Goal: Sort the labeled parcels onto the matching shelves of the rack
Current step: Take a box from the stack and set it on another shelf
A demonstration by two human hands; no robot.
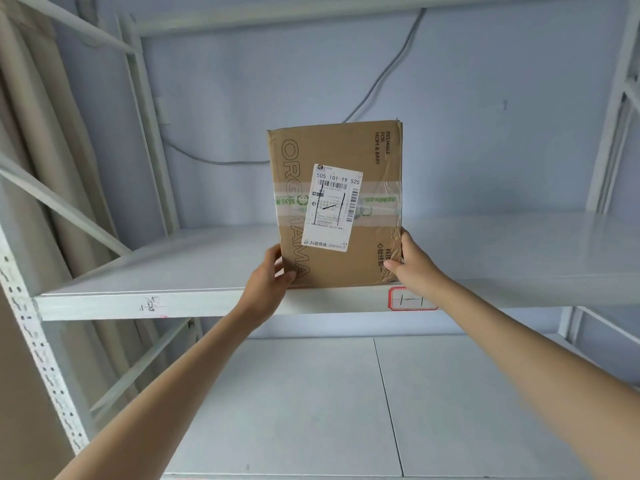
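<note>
I hold a cardboard parcel (pixel 337 202) upright at the front of the upper shelf (pixel 156 268) of the white rack (pixel 20 306). Its bottom edge sits at the shelf's front lip; whether it rests on the shelf, I cannot tell. My left hand (pixel 268 282) has its grip on the lower left edge, thumb on the front face. My right hand (pixel 414 263) has its grip on the lower right edge, thumb wrapped round the taped corner. A white shipping label (pixel 333 207) faces me, stuck over a band of clear tape. Just below my right hand, a red-bordered tag (pixel 410 299) sits on the shelf's front edge. The shelf is bare on both sides of the parcel and behind it to the wall. The lower shelf (pixel 450 393) lies under my arms. A grey cable (pixel 381 74) runs down the wall behind.
</note>
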